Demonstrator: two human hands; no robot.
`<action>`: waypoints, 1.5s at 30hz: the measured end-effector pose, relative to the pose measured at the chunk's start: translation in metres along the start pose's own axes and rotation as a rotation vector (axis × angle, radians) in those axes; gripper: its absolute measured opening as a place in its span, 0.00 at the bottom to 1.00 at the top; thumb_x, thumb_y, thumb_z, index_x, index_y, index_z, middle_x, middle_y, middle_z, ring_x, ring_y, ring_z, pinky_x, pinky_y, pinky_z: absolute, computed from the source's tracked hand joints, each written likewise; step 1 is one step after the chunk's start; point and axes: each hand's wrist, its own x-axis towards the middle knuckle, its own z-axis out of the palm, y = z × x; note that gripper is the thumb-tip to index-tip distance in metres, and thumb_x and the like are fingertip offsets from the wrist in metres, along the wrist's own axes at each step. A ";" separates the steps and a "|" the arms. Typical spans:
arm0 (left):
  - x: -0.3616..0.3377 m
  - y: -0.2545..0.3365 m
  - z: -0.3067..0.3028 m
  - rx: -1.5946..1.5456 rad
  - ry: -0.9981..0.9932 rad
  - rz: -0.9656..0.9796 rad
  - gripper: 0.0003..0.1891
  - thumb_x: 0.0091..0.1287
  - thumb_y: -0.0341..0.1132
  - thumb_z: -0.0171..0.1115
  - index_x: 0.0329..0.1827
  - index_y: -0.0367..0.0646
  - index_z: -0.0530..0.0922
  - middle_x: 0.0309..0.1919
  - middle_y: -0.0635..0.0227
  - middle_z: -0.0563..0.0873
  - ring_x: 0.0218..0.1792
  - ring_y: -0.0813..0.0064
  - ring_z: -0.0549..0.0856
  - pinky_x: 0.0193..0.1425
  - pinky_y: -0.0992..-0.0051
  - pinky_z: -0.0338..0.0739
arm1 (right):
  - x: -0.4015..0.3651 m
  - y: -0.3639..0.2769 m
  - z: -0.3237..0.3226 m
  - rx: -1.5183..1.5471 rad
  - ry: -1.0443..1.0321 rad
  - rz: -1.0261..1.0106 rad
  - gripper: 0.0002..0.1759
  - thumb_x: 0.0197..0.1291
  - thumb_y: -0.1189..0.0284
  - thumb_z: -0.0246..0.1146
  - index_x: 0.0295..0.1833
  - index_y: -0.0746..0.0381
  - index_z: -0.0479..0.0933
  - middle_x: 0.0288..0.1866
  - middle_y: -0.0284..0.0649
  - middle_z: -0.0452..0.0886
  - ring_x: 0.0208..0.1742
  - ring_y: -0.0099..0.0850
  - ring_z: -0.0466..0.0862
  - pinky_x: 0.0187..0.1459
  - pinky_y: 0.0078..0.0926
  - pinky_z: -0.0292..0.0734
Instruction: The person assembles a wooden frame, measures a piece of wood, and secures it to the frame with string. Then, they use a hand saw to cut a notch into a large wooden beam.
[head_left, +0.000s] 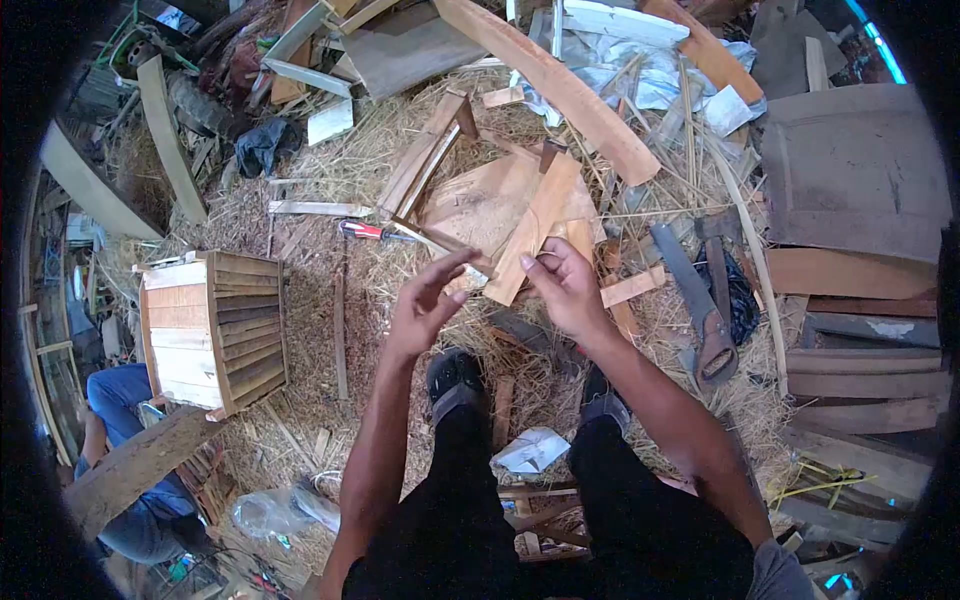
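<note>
My left hand [428, 305] hovers with its fingers apart and curved, holding nothing, left of the lower end of a flat wooden board [535, 225]. My right hand [565, 283] is closed, thumb against fingers, at the right edge of that board; what is between its fingertips is too small to make out. The board lies slanted over a wider pale wood panel [470, 205]. A narrow wooden frame [425, 165] stands left of the panel. Near it a red-handled screwdriver [362, 231] rests on the straw.
A slatted wooden crate [245, 330] stands at the left, beside another person's blue-clothed leg [120, 395]. At the right lie a handsaw [690, 290], a hammer [718, 250] and a black bag [740, 300]. A long curved plank [560, 85] crosses the top. Straw and shavings cover the ground.
</note>
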 end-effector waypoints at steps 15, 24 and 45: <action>0.014 -0.028 0.024 0.242 0.130 0.045 0.10 0.66 0.27 0.68 0.50 0.39 0.86 0.46 0.63 0.91 0.51 0.73 0.87 0.59 0.73 0.79 | -0.013 0.019 -0.053 -0.096 0.166 -0.109 0.10 0.72 0.75 0.62 0.53 0.67 0.73 0.40 0.38 0.86 0.39 0.18 0.83 0.40 0.17 0.78; 0.003 -0.033 0.049 0.358 0.212 0.091 0.11 0.65 0.26 0.69 0.50 0.35 0.85 0.47 0.60 0.90 0.51 0.70 0.88 0.59 0.71 0.79 | -0.011 0.014 -0.021 -0.043 0.075 -0.133 0.11 0.74 0.72 0.60 0.54 0.69 0.72 0.40 0.37 0.85 0.37 0.17 0.82 0.38 0.15 0.77; -0.005 -0.022 0.041 0.347 0.068 -0.015 0.31 0.53 0.30 0.80 0.62 0.41 0.81 0.59 0.63 0.86 0.62 0.69 0.82 0.68 0.66 0.73 | -0.001 -0.001 -0.025 -0.120 -0.046 -0.071 0.14 0.74 0.71 0.59 0.55 0.71 0.75 0.45 0.41 0.86 0.45 0.22 0.85 0.46 0.21 0.79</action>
